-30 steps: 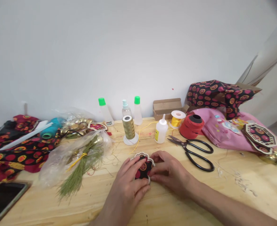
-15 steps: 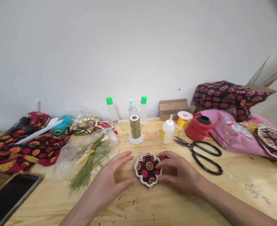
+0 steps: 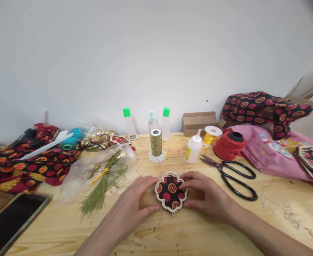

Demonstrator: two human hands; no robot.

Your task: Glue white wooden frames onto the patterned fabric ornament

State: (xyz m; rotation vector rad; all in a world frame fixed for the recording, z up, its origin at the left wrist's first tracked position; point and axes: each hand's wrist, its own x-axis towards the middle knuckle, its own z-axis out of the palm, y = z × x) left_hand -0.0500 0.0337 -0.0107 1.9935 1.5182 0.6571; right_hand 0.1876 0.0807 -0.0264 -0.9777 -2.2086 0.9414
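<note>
A scalloped wooden-framed ornament (image 3: 171, 192) lies on the table before me, its centre filled with dark fabric patterned in red and orange, with a small loop at its near edge. My right hand (image 3: 208, 195) grips its right side, fingers at the upper edge and thumb lower down. My left hand (image 3: 141, 199) is at the ornament's left side, thumb and fingers apart; the fingertips are close to the frame, and whether they touch it I cannot tell. Behind the ornament stand an olive thread spool (image 3: 156, 144) and a glue bottle (image 3: 193, 149) with a pointed nozzle.
Black-handled scissors (image 3: 238, 174) lie right of my right hand, by a red cord roll (image 3: 229, 145). A green tassel bundle (image 3: 100, 192) rests on a plastic bag (image 3: 75, 177) at left. A phone (image 3: 15, 220) sits near the left edge. Patterned fabric (image 3: 44, 167) lies behind it.
My left hand has moved closer to the ornament's left edge. The right hand keeps its grip. The whole view has shifted slightly, so things appear a little further right.
</note>
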